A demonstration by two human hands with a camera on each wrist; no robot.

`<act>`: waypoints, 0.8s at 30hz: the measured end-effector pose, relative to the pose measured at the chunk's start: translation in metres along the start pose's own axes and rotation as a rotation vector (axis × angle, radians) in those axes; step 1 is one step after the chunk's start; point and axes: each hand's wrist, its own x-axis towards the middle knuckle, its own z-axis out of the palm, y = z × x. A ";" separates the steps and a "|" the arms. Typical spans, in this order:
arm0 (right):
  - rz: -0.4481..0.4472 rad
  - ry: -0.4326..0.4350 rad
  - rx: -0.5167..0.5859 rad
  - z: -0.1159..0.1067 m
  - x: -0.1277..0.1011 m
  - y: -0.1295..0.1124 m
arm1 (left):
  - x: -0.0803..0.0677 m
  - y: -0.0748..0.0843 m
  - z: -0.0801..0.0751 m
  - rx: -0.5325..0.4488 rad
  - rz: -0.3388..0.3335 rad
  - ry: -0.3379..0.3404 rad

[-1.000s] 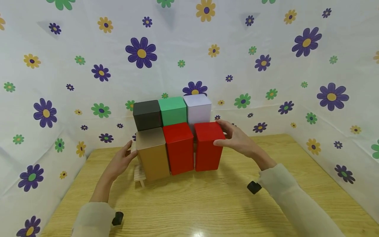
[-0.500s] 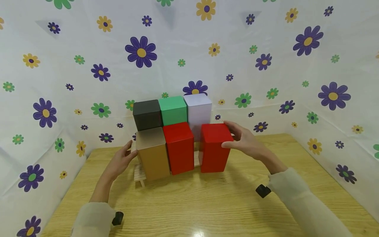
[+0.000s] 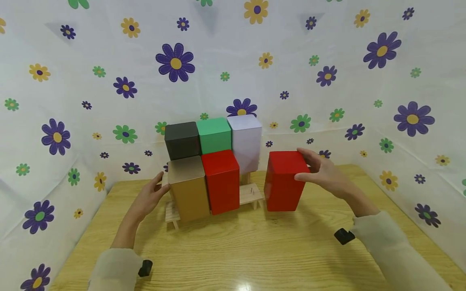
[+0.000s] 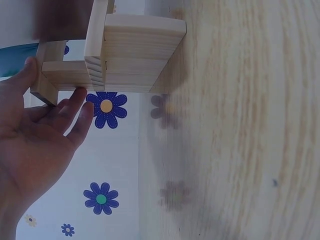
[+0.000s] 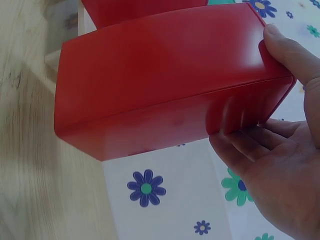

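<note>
My right hand grips a red box by its upper right side, thumb in front and fingers behind; the box stands upright just right of the wooden stepped stand. In the right wrist view the hand wraps the end of the red box. My left hand rests with straight fingers against the stand's left end, beside a gold box. The left wrist view shows that hand touching the stand's leg.
On the stand's front step sit the gold box and a red box; behind, higher, are a black box, a green box and a pale lavender box. Flowered cloth walls enclose the wooden table.
My right hand has carried the red box off the stand's front step to the right, baring that end of the step. The left hand has stayed in place.
</note>
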 end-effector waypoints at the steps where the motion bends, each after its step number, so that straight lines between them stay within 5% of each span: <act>1: 0.002 0.004 -0.003 -0.002 -0.002 0.001 | 0.000 0.000 0.000 0.001 -0.002 0.002; 14: 0.089 0.078 -0.123 -0.024 -0.010 0.019 | 0.000 -0.002 0.001 -0.008 -0.020 0.003; 24: 0.101 0.060 -0.083 -0.023 0.007 0.024 | 0.002 -0.002 0.000 0.002 -0.040 0.008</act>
